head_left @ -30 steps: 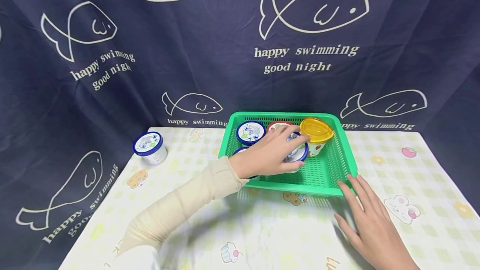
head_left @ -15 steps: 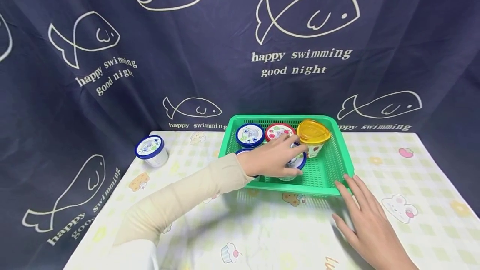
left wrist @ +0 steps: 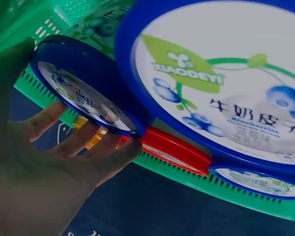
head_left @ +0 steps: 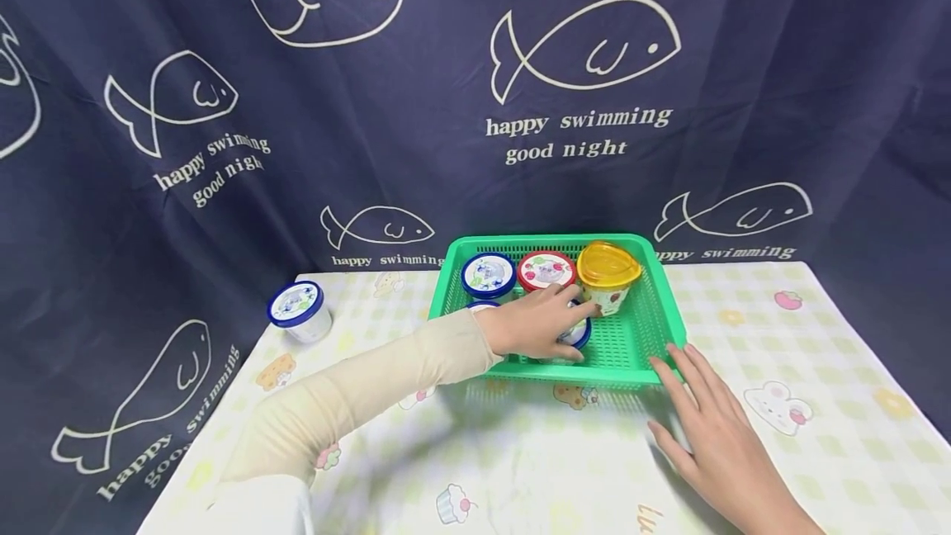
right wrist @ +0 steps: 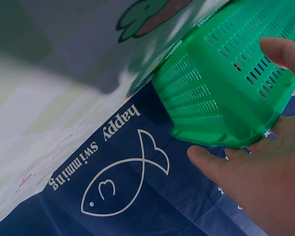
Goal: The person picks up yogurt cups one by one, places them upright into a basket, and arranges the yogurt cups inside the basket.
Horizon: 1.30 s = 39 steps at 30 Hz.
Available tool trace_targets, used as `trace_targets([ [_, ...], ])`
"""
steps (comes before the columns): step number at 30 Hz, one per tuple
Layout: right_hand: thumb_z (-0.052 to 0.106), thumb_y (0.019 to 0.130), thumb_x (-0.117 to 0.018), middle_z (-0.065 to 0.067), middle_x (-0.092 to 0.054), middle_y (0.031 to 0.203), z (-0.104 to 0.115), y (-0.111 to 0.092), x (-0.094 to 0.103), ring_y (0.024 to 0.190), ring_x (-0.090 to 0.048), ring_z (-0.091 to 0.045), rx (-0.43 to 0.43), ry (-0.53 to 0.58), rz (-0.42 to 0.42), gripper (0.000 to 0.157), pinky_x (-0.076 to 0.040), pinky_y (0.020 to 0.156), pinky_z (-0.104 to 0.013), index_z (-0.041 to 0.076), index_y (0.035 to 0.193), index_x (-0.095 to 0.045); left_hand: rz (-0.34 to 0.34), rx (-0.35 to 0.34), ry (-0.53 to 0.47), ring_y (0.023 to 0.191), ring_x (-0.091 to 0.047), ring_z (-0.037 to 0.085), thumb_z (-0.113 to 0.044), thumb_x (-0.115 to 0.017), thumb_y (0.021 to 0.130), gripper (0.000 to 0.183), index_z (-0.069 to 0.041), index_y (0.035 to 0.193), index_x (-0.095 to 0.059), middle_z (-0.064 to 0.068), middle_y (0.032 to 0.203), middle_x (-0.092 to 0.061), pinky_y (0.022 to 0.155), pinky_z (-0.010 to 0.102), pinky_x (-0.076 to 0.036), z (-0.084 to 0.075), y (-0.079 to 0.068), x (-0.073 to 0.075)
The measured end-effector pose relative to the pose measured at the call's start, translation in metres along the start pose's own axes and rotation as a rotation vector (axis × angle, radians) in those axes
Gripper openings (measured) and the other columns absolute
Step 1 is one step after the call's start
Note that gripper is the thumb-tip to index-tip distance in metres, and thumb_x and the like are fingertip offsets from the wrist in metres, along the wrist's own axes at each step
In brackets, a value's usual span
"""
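Note:
My left hand point(head_left: 527, 327) reaches into the green basket point(head_left: 579, 372) and grips a blue-lidded tub point(left wrist: 88, 93) by its lid. In the left wrist view, the thumb is at one side of that lid and the fingers curve along the other. Another blue-lidded tub point(left wrist: 226, 83) fills much of that view, close to the held one. My right hand point(head_left: 716, 436) touches the basket's front right corner with fingers extended; in the right wrist view, the fingertips are at the basket's rim and the thumb point(right wrist: 280, 51) lies against its perforated side.
Inside the basket stand a blue-lidded tub point(head_left: 488, 275) at back left, a red-lidded tub point(head_left: 547, 269) and a yellow-lidded cup point(head_left: 609, 264). One blue-lidded tub point(head_left: 300, 312) stands alone at the table's left edge. A dark fish-print curtain point(head_left: 416, 130) hangs behind the patterned tablecloth point(head_left: 550, 469).
My left hand has lowered the held tub within the basket, in front of the yellow-lidded cup. My right hand has stayed at the corner. The head view has shifted slightly upward.

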State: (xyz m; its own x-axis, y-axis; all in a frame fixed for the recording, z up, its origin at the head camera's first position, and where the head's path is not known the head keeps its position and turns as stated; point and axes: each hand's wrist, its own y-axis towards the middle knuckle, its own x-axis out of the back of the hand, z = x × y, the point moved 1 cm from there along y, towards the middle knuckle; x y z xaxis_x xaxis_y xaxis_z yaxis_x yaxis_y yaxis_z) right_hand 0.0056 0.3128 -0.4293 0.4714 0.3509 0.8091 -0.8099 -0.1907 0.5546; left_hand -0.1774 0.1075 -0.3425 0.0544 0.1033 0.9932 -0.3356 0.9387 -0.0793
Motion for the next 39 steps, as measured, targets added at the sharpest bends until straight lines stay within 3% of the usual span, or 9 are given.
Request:
trace_targets([
  [6, 0.039, 0.091, -0.059, -0.019, -0.027, 0.159, 0.000, 0.000, 0.000, 0.151, -0.012, -0.033, 0.005, -0.004, -0.001, 0.074, 0.002, 0.121, -0.034, 0.008, 0.154, -0.036, 0.013, 0.015, 0.011, 0.117, -0.049, 0.022, -0.058, -0.059, 0.093, 0.068, -0.023, 0.148, -0.041, 0.008, 0.140, -0.044, 0.098, 0.032, -0.047, 0.000, -0.004, 0.001],
  [10, 0.037, 0.090, -0.062, -0.019, -0.027, 0.159, 0.000, 0.000, 0.000, 0.151, -0.012, -0.033, 0.005, -0.002, -0.003, 0.074, 0.001, 0.121, -0.035, 0.007, 0.153, -0.037, -0.014, 0.032, 0.017, 0.122, -0.048, 0.024, -0.062, -0.051, 0.095, 0.066, -0.024, 0.148, -0.041, 0.008, 0.143, -0.044, 0.097, 0.038, -0.048, 0.002, -0.011, 0.007],
  [16, 0.038, 0.091, -0.061, -0.019, -0.027, 0.159, 0.001, 0.002, 0.000, 0.152, -0.012, -0.033, -0.002, 0.000, 0.000, 0.073, 0.000, 0.121, -0.038, 0.006, 0.152, -0.039, -0.083, 0.093, -0.025, 0.130, -0.042, 0.026, -0.059, -0.051, 0.097, 0.065, -0.021, 0.148, -0.041, 0.006, 0.144, -0.043, 0.105, 0.047, -0.042, 0.013, -0.032, 0.027],
  [22, 0.041, 0.093, -0.059, -0.019, -0.027, 0.159, 0.000, 0.002, 0.000, 0.152, -0.012, -0.033, -0.002, 0.004, 0.003, 0.071, 0.000, 0.122, -0.038, 0.005, 0.151, -0.039, -0.154, 0.193, -0.047, 0.137, -0.037, 0.029, -0.057, -0.055, 0.096, 0.069, -0.021, 0.152, -0.037, 0.009, 0.150, -0.038, 0.111, 0.051, -0.034, 0.034, -0.063, 0.043],
  [30, 0.057, 0.099, -0.043, -0.019, -0.028, 0.159, -0.002, 0.003, -0.001, 0.151, -0.013, -0.033, 0.009, 0.021, 0.000, 0.073, -0.001, 0.122, -0.038, 0.008, 0.153, -0.037, -0.294, 0.290, -0.052, 0.130, -0.042, 0.029, -0.053, -0.056, 0.097, 0.064, -0.017, 0.148, -0.042, 0.010, 0.143, -0.043, 0.104, 0.051, -0.038, 0.064, -0.107, 0.040],
  [34, 0.060, 0.099, -0.038, -0.019, -0.029, 0.158, -0.002, 0.004, -0.001, 0.151, -0.014, -0.033, 0.011, 0.027, -0.005, 0.074, -0.002, 0.122, -0.038, 0.009, 0.154, -0.036, -0.304, 0.338, -0.078, 0.130, -0.041, 0.031, -0.053, -0.055, 0.098, 0.063, -0.018, 0.148, -0.042, 0.012, 0.145, -0.041, 0.101, 0.053, -0.039, 0.072, -0.123, 0.036],
  [39, 0.057, 0.098, -0.045, -0.019, -0.029, 0.158, 0.000, 0.005, -0.003, 0.151, -0.013, -0.033, 0.004, 0.032, 0.003, 0.073, -0.003, 0.122, -0.040, 0.010, 0.154, -0.036, -0.309, 0.362, -0.114, 0.129, -0.042, 0.032, -0.053, -0.055, 0.098, 0.063, -0.018, 0.148, -0.043, 0.014, 0.145, -0.041, 0.097, 0.054, -0.041, 0.078, -0.136, 0.029],
])
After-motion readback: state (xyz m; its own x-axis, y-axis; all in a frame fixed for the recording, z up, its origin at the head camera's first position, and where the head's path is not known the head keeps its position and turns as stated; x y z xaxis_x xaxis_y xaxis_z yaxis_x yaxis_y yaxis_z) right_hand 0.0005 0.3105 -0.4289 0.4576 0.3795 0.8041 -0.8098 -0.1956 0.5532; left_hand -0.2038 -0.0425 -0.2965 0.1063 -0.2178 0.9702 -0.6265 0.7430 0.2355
